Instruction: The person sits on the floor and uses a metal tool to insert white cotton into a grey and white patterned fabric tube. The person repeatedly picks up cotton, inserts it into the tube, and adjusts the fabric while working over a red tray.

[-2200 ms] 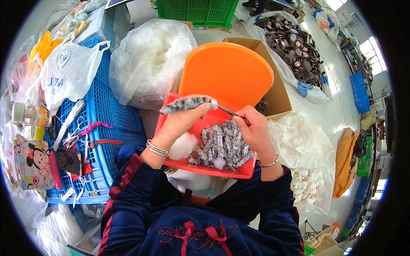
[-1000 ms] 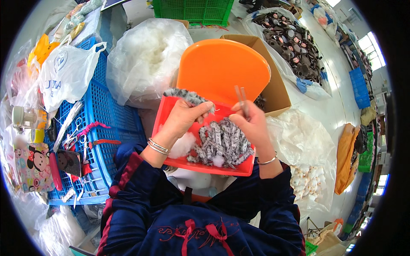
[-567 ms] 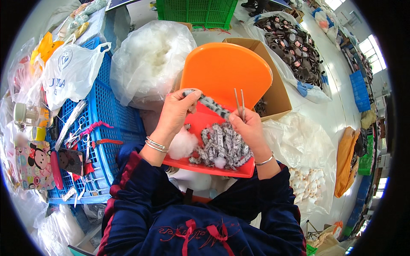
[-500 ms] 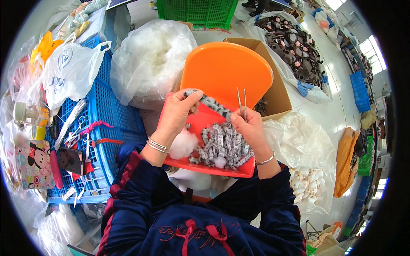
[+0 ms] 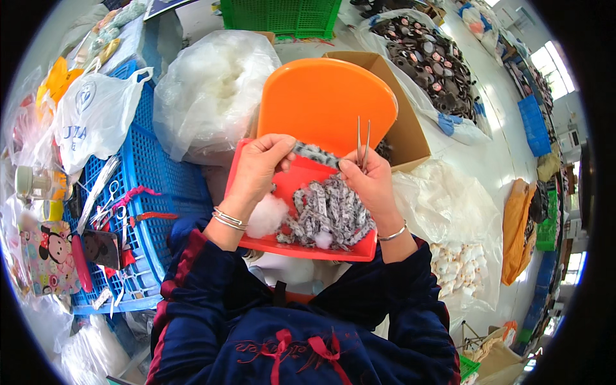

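A narrow grey-and-black striped plush strip [image 5: 316, 154] stretches between my hands above a red tray [image 5: 292, 251]. My left hand [image 5: 258, 168] is closed, pinching the strip's left end between thumb and forefinger. Its right end sits between the thumb and fingers of my right hand [image 5: 372, 183]. That same hand also grips metal tweezers [image 5: 363, 140], whose two points stick upward, apart from the strip. Below, a pile of similar striped pieces [image 5: 330, 212] lies on the tray. A wad of white stuffing [image 5: 267, 216] rests beside the pile, on its left.
Behind the tray rises an orange chair back [image 5: 328, 96], with a cardboard box [image 5: 410, 122] to its right. A clear bag of stuffing [image 5: 215, 96] stands at the far left. Scissors and a phone lie on a blue crate [image 5: 163, 170]. Dark plush pieces [image 5: 423, 70] fill a bag.
Both hands keep hold of the strip, which now hangs more level and less slanted. The right hand has risen slightly relative to the tray. The whole view has shifted a little.
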A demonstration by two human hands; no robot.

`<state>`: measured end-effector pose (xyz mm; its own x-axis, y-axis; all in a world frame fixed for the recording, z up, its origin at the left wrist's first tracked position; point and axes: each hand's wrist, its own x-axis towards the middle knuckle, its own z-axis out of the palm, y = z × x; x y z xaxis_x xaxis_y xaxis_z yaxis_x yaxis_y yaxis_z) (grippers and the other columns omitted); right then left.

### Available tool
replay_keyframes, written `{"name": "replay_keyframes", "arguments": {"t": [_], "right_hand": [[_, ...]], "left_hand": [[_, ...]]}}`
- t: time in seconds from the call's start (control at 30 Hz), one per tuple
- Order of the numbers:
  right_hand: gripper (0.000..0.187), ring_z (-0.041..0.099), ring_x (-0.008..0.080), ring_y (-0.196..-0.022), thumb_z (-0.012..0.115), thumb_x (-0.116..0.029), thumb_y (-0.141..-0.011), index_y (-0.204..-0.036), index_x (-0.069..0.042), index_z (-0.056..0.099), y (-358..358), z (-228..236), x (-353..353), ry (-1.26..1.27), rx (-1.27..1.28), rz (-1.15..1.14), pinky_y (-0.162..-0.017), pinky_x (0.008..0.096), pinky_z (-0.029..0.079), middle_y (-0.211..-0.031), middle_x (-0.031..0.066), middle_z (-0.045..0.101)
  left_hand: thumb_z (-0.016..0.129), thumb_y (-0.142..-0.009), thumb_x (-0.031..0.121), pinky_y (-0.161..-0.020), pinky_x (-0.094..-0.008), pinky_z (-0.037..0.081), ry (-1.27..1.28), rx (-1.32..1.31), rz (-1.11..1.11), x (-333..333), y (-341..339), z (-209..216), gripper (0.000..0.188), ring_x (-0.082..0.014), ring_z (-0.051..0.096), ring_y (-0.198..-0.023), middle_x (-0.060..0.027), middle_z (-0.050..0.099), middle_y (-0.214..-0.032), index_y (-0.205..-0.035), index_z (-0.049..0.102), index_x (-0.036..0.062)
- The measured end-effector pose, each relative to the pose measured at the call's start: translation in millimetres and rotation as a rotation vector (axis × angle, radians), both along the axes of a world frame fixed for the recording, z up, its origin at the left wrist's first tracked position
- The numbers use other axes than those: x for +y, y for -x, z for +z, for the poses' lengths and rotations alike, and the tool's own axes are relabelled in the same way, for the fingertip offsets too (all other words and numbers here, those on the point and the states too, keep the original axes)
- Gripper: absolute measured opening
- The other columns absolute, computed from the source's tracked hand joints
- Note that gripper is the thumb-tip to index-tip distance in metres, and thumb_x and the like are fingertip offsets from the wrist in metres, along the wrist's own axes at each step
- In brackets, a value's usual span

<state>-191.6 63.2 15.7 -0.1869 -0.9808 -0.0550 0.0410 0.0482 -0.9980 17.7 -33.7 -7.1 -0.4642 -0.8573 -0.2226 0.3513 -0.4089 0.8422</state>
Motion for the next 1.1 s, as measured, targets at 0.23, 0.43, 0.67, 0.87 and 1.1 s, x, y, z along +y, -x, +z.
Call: {"name": "replay_keyframes", "arguments": {"t": [0.23, 0.43, 0.67, 0.87, 1.1], "right_hand": [[0.007, 0.047, 0.0014, -0.056, 0.065, -0.011, -0.092, -0.093, -0.004, 0.062, 52.6, 54.2, 5.8, 0.372, 0.088, -0.319, -0.049, 0.0179, 0.035, -0.073, -0.001, 0.062], [0.019, 0.039, 0.0002, -0.048, 0.061, -0.025, -0.096, -0.098, -0.006, 0.059, 125.5, 103.4, -23.0, 0.175, 0.473, -0.74, -0.041, 0.0184, 0.028, -0.071, -0.0003, 0.06], [0.018, 0.044, 0.0029, -0.059, 0.061, -0.026, -0.097, -0.091, -0.009, 0.061, 72.0, 30.9, -10.3, -0.099, 0.497, -0.206, -0.051, 0.0194, 0.037, -0.072, -0.0057, 0.053], [0.023, 0.057, 0.0239, -0.064, 0.068, -0.022, -0.085, -0.089, 0.0, 0.064, -27.6, -42.6, -12.0, -0.192, 0.748, 0.47, -0.062, 0.0358, 0.046, -0.07, 0.0141, 0.058], [0.03, 0.064, 0.0392, -0.086, 0.065, -0.017, -0.083, -0.109, -0.003, 0.06, -77.6, -94.4, -48.6, -0.124, 0.838, 0.47, -0.075, 0.0457, 0.05, -0.09, 0.0223, 0.065]], "left_hand": [[0.062, -0.095, 0.018, -0.06, -0.0204, 0.047, 0.047, 0.063, -0.099, 0.3, -4.1, 11.3, 0.024, -0.008, 0.059, -0.065, -0.0051, 0.068, -0.086, -0.115, 0.065, 0.0036], [0.055, -0.098, 0.019, -0.064, -0.0214, 0.047, 0.126, -0.049, -0.094, -9.0, -15.8, 19.4, 0.027, -0.0078, 0.058, -0.071, -0.0059, 0.068, -0.092, -0.117, 0.063, 0.0008], [0.056, -0.098, 0.016, -0.065, -0.0202, 0.045, 0.221, -0.057, 0.093, -33.4, -41.3, 25.6, 0.024, -0.0063, 0.057, -0.072, -0.0038, 0.067, -0.09, -0.112, 0.064, -0.0007], [0.058, -0.097, 0.016, -0.065, -0.0192, 0.046, 0.263, -0.032, 0.16, -44.1, -58.2, 27.3, 0.023, -0.0051, 0.057, -0.072, -0.0021, 0.068, -0.09, -0.11, 0.066, 0.0003], [0.06, -0.096, 0.018, -0.063, -0.0189, 0.046, 0.285, -0.025, 0.185, -47.6, -58.6, 27.9, 0.02, -0.0042, 0.058, -0.07, -0.0016, 0.069, -0.088, -0.105, 0.069, 0.0028]]}}
